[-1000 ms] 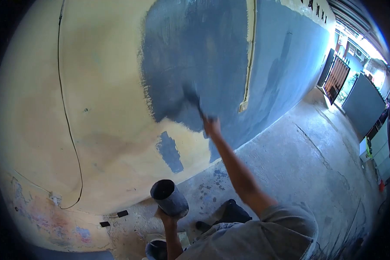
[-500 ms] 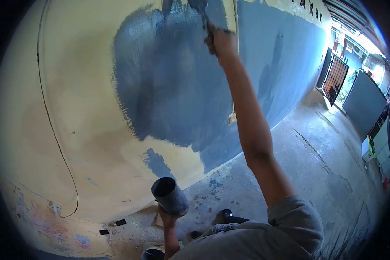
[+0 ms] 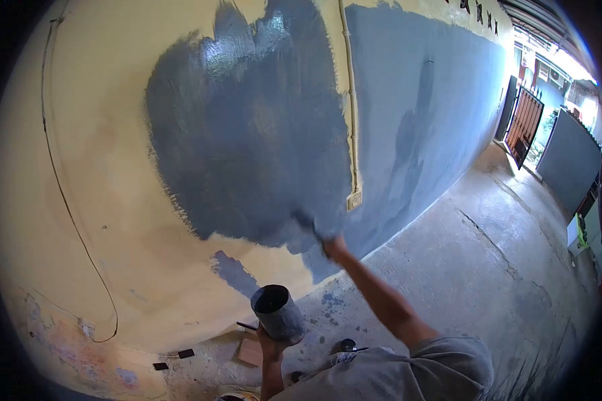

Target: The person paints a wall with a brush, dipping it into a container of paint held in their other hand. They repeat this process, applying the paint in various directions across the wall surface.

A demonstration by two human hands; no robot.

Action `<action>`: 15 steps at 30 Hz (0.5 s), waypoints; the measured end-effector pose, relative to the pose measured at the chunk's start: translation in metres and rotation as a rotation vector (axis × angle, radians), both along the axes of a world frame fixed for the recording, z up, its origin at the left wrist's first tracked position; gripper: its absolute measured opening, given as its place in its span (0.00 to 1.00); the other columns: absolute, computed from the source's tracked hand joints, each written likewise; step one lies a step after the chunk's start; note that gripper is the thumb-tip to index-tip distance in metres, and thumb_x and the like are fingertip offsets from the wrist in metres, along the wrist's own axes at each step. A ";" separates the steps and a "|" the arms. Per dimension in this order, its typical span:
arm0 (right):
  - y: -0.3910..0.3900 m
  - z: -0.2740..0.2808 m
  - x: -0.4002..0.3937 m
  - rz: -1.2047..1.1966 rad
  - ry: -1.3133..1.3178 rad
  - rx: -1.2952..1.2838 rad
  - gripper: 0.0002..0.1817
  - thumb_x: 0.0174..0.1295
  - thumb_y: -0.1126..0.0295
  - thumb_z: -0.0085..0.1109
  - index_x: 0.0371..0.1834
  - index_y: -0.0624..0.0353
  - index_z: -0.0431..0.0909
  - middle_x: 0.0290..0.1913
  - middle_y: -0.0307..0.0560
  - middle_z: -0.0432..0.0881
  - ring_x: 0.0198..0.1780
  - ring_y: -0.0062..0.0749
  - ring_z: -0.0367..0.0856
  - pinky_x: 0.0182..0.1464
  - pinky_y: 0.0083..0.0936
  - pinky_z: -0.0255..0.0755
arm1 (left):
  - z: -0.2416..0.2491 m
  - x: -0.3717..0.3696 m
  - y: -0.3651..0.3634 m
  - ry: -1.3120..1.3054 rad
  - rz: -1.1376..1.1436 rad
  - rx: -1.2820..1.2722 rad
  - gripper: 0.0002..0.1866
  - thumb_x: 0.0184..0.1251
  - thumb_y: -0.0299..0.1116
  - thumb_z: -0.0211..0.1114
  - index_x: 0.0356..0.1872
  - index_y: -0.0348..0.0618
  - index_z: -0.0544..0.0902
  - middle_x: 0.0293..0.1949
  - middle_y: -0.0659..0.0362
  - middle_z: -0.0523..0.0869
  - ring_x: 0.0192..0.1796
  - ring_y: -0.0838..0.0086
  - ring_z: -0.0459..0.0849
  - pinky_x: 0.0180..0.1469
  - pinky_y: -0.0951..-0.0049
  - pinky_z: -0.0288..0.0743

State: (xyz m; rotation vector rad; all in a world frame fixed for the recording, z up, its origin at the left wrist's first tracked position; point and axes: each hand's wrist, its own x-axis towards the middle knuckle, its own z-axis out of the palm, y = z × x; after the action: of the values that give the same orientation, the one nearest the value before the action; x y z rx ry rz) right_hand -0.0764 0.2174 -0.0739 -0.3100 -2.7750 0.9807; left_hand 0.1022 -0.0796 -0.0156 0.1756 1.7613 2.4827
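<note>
My right hand [image 3: 335, 248] is closed around the handle of a paintbrush [image 3: 305, 220], slightly blurred. Its bristles are at the lower part of the grey-painted patch [image 3: 254, 147] on the wall, left of a cream conduit. Below, my left hand [image 3: 271, 342] grips a dark, paint-smeared cylindrical can [image 3: 281, 321] from underneath, its mouth facing up. The can's inside looks dark, and I cannot see how much paint it holds. A thin dark stick [image 3: 246, 326] juts out beside the left hand; its other end is hidden.
The cream wall [image 3: 114, 187] carries a hanging black cable [image 3: 73, 220] and a conduit [image 3: 350, 100] ending in an outlet box [image 3: 354, 200]. A brown tile-like piece [image 3: 250, 351] lies on the concrete floor [image 3: 448, 260], which has cracks and paint spots. A gate [image 3: 525, 123] stands far right.
My right hand has swept the brush down from the top of the grey patch to its lower part. The can has shifted slightly right and down in view, still in my left hand.
</note>
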 end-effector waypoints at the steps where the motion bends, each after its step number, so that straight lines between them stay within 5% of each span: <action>1: 0.030 0.001 -0.075 -0.143 0.059 0.031 0.18 0.64 0.65 0.46 0.53 0.62 0.72 0.51 0.59 0.75 0.54 0.45 0.72 0.58 0.40 0.62 | -0.007 -0.002 -0.003 0.026 0.028 -0.060 0.47 0.20 0.29 0.82 0.55 0.41 0.71 0.48 0.58 0.80 0.48 0.69 0.80 0.52 0.65 0.77; 2: 0.033 0.149 -0.048 -0.004 0.033 -0.254 0.15 0.65 0.64 0.45 0.40 0.64 0.77 0.33 0.55 0.80 0.38 0.42 0.79 0.47 0.38 0.70 | -0.024 -0.011 -0.002 0.030 0.035 -0.064 0.47 0.20 0.29 0.82 0.55 0.41 0.71 0.48 0.58 0.80 0.48 0.69 0.80 0.52 0.65 0.77; 3: 0.036 0.236 -0.039 0.045 0.235 -0.269 0.19 0.64 0.58 0.50 0.28 0.65 0.77 0.21 0.48 0.77 0.22 0.35 0.76 0.29 0.35 0.71 | -0.041 -0.020 -0.002 0.090 0.048 -0.062 0.34 0.40 0.32 0.71 0.55 0.41 0.70 0.47 0.58 0.79 0.46 0.69 0.80 0.50 0.66 0.77; 4: 0.031 0.314 -0.013 -0.117 0.346 -0.651 0.20 0.62 0.56 0.54 0.26 0.66 0.77 0.19 0.47 0.74 0.17 0.31 0.71 0.18 0.29 0.66 | -0.059 -0.021 -0.006 0.136 0.050 -0.064 0.22 0.60 0.36 0.60 0.55 0.42 0.70 0.47 0.58 0.79 0.45 0.69 0.81 0.48 0.66 0.78; 7: 0.048 0.412 -0.003 -0.055 0.661 -0.845 0.18 0.63 0.55 0.54 0.27 0.61 0.77 0.17 0.42 0.72 0.14 0.24 0.65 0.15 0.23 0.57 | -0.036 -0.020 0.011 0.048 -0.005 -0.015 0.21 0.61 0.35 0.60 0.55 0.42 0.70 0.47 0.57 0.79 0.44 0.68 0.81 0.47 0.66 0.79; 10: 0.061 0.388 -0.015 -0.035 0.623 -0.860 0.22 0.62 0.54 0.55 0.28 0.67 0.77 0.17 0.47 0.76 0.16 0.32 0.71 0.20 0.29 0.66 | -0.018 -0.020 0.037 0.423 0.063 -0.209 0.20 0.65 0.38 0.56 0.56 0.43 0.70 0.47 0.56 0.80 0.44 0.66 0.82 0.47 0.64 0.80; 11: 0.063 0.346 -0.021 -0.127 0.478 -0.642 0.25 0.63 0.50 0.52 0.31 0.68 0.78 0.26 0.52 0.79 0.25 0.36 0.77 0.30 0.32 0.72 | -0.021 -0.021 0.038 0.423 0.057 -0.215 0.20 0.65 0.38 0.56 0.56 0.43 0.70 0.47 0.56 0.80 0.44 0.66 0.82 0.47 0.64 0.80; 13: 0.072 0.181 -0.059 -0.212 0.250 -0.446 0.22 0.64 0.51 0.48 0.39 0.60 0.79 0.48 0.60 0.76 0.47 0.50 0.75 0.45 0.40 0.70 | -0.032 -0.027 0.044 -0.099 0.075 0.025 0.48 0.19 0.33 0.82 0.54 0.40 0.70 0.46 0.58 0.80 0.47 0.69 0.80 0.52 0.66 0.75; 14: 0.068 0.087 -0.043 -0.166 0.402 0.037 0.20 0.63 0.53 0.48 0.47 0.57 0.77 0.44 0.59 0.77 0.44 0.54 0.74 0.44 0.44 0.69 | -0.026 -0.024 0.049 -0.101 0.069 0.026 0.48 0.19 0.33 0.82 0.54 0.40 0.70 0.46 0.58 0.80 0.47 0.69 0.80 0.52 0.66 0.75; 15: 0.063 0.008 -0.026 -0.186 0.165 -0.221 0.22 0.62 0.55 0.48 0.54 0.55 0.74 0.40 0.58 0.78 0.41 0.55 0.73 0.43 0.46 0.69 | -0.014 -0.016 0.054 -0.080 0.027 0.034 0.49 0.19 0.32 0.82 0.55 0.40 0.69 0.46 0.58 0.80 0.48 0.69 0.80 0.52 0.66 0.75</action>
State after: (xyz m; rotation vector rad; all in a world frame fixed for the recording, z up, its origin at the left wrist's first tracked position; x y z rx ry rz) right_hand -0.1028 0.2807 -0.0657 -0.4860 -2.4440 1.2072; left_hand 0.0858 -0.0253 -0.0299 0.0546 1.7028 2.5019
